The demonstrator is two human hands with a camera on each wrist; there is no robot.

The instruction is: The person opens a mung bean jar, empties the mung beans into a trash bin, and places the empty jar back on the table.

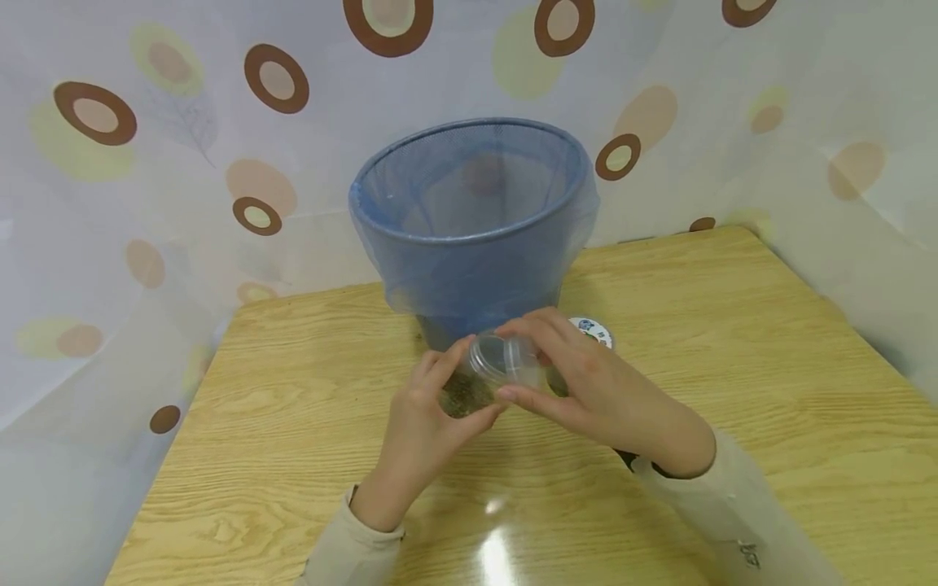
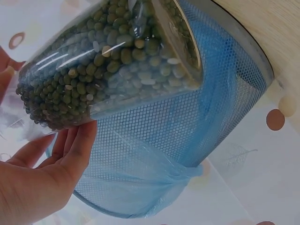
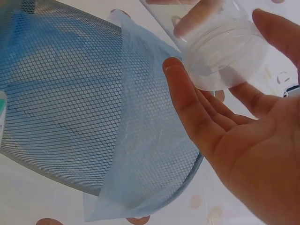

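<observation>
Two hands meet over the table (image 1: 293, 423), a tilted jar (image 2: 108, 65) of green beans (image 2: 70, 89) between them!
Here's the left hand (image 1: 421, 407), thumb and fingers curved round the clear jar's body, and there's the right hand (image 1: 604, 391) at the other end, thumb and fingertips pinching the translucent lid (image 3: 229, 61) at the jar's mouth; whether that lid sits loose or tight, I can't tell! A few pale grains show among the beans. Just beyond both hands stands a mesh bin (image 1: 436, 332), a blue bag (image 1: 469, 281) folded over its rim, and tucked just behind the right hand, partly hidden, is a round white printed top (image 1: 592, 330).
</observation>
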